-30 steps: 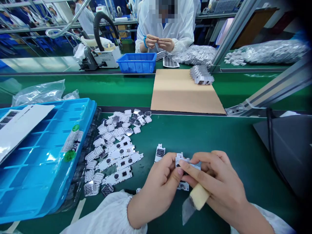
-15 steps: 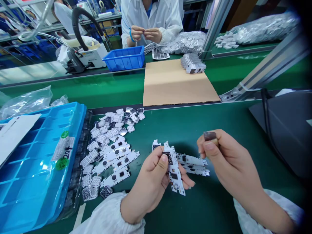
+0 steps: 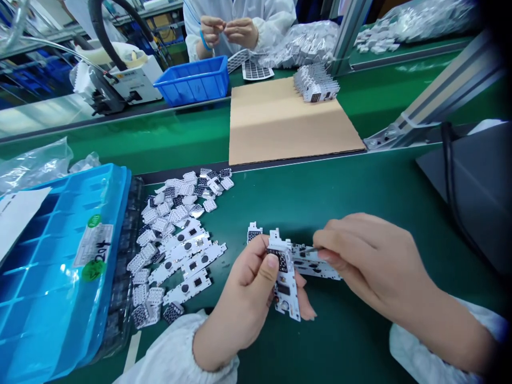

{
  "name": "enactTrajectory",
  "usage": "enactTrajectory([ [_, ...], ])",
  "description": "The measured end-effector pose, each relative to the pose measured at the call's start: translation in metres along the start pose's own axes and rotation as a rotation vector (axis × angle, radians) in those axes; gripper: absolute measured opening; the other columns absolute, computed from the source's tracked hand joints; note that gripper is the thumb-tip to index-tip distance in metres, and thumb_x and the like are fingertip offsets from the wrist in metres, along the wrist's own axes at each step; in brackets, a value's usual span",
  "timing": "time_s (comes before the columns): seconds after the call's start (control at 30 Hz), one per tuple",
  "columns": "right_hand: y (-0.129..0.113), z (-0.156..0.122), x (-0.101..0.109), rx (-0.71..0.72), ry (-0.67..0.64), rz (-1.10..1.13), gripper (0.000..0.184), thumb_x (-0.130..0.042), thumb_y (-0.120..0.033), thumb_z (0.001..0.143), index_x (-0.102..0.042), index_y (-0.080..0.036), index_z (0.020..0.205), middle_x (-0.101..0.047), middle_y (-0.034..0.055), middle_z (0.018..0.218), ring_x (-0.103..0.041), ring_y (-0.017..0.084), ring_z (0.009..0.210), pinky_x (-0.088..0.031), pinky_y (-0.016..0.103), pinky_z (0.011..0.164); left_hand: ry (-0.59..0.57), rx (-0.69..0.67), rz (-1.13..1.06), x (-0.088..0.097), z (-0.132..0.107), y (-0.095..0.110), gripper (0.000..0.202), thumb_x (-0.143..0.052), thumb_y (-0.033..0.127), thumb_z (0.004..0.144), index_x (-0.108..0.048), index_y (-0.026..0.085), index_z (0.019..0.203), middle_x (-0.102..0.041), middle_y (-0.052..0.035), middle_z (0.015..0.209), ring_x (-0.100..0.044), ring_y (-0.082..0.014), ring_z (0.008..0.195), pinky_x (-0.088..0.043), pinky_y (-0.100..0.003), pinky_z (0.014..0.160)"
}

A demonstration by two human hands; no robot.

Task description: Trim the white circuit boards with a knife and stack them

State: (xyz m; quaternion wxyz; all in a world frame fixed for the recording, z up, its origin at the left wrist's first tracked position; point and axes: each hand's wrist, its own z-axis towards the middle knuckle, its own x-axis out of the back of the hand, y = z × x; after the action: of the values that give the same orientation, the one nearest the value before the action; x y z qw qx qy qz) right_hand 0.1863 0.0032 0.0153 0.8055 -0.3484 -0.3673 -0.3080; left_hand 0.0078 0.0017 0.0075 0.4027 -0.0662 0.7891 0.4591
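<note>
My left hand (image 3: pixel 250 290) is closed round a narrow white circuit board (image 3: pixel 285 285), thumb pressed near a black display module (image 3: pixel 280 260) with white segment marks at its upper end. More white circuit boards (image 3: pixel 318 264) lie behind it, reaching right under my right hand. My right hand (image 3: pixel 370 258) is closed in a pinch, its fingertips at those boards' upper edge; what it grips is hidden behind the fingers. To the left, several loose white boards (image 3: pixel 187 287) overlap on the green table. Beside and above them spreads a pile of small display modules (image 3: pixel 176 200), some face up.
Blue compartment trays (image 3: pixel 36 298) stand at the left. Beyond the table edge are a cardboard sheet (image 3: pixel 288 125) with stacked boards (image 3: pixel 316 82) and a blue bin (image 3: pixel 194 82). A co-worker's hands (image 3: pixel 228 32) are at the back. A dark grey object (image 3: pixel 476 197) sits right.
My right hand has moved left to the boards and turned over; the small dark-ended piece seen in its fingers is now hidden. My left hand keeps its board, tilted slightly. The view has shifted.
</note>
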Motion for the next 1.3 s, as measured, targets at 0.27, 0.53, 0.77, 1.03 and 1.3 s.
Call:
enactTrajectory([
  [0.27, 0.004, 0.001, 0.006, 0.084, 0.012, -0.273, 0.020, -0.046, -0.006, 0.085, -0.052, -0.024, 0.079, -0.062, -0.0061, 0.070, -0.053, 0.012, 0.061, -0.027, 0.041, 0.081, -0.009, 0.046, 0.011, 0.000, 0.003, 0.001, 0.016, -0.051, 0.031, 0.090, -0.048, 0.016, 0.095, -0.069, 0.0012, 0.075, -0.067, -0.0101, 0.056, -0.056, -0.020, 0.054],
  [0.53, 0.004, 0.000, 0.012, 0.149, -0.053, -0.326, 0.022, -0.043, -0.009, 0.088, -0.054, -0.025, 0.079, -0.062, -0.0047, 0.072, -0.050, 0.013, 0.064, -0.024, 0.043, 0.081, 0.028, 0.150, 0.173, 0.006, 0.001, 0.002, 0.017, -0.049, 0.033, 0.090, -0.047, 0.016, 0.090, -0.065, 0.0019, 0.072, -0.063, -0.0072, 0.051, -0.051, -0.016, 0.049],
  [0.77, 0.009, -0.001, 0.021, 0.149, -0.249, -0.181, 0.029, -0.035, -0.010, 0.089, -0.053, -0.022, 0.070, -0.047, -0.0056, 0.056, -0.035, 0.010, 0.054, -0.020, 0.043, 0.085, 0.037, 0.304, 0.267, 0.003, 0.000, 0.005, 0.020, -0.051, 0.036, 0.089, -0.048, 0.017, 0.088, -0.062, 0.0020, 0.067, -0.061, -0.0061, 0.047, -0.047, -0.014, 0.046],
  [1.03, 0.004, -0.003, 0.021, 0.043, -0.337, -0.004, 0.024, -0.038, -0.011, 0.083, -0.048, -0.020, 0.063, -0.044, -0.0068, 0.050, -0.028, 0.009, 0.048, -0.022, 0.040, 0.081, 0.019, 0.327, 0.328, 0.001, -0.002, 0.003, 0.021, -0.050, 0.038, 0.089, -0.049, 0.017, 0.090, -0.063, 0.0008, 0.067, -0.060, -0.0077, 0.047, -0.046, -0.015, 0.046],
  [1.3, 0.009, 0.000, 0.034, -0.146, 0.143, -0.380, 0.016, -0.046, -0.021, 0.090, -0.055, -0.021, 0.076, -0.062, -0.0017, 0.062, -0.049, 0.012, 0.052, -0.027, 0.041, 0.080, 0.272, 0.021, 0.450, -0.003, 0.003, 0.012, 0.020, -0.049, 0.036, 0.090, -0.051, 0.017, 0.087, -0.058, 0.0031, 0.064, -0.047, -0.0041, 0.044, -0.039, -0.017, 0.047],
])
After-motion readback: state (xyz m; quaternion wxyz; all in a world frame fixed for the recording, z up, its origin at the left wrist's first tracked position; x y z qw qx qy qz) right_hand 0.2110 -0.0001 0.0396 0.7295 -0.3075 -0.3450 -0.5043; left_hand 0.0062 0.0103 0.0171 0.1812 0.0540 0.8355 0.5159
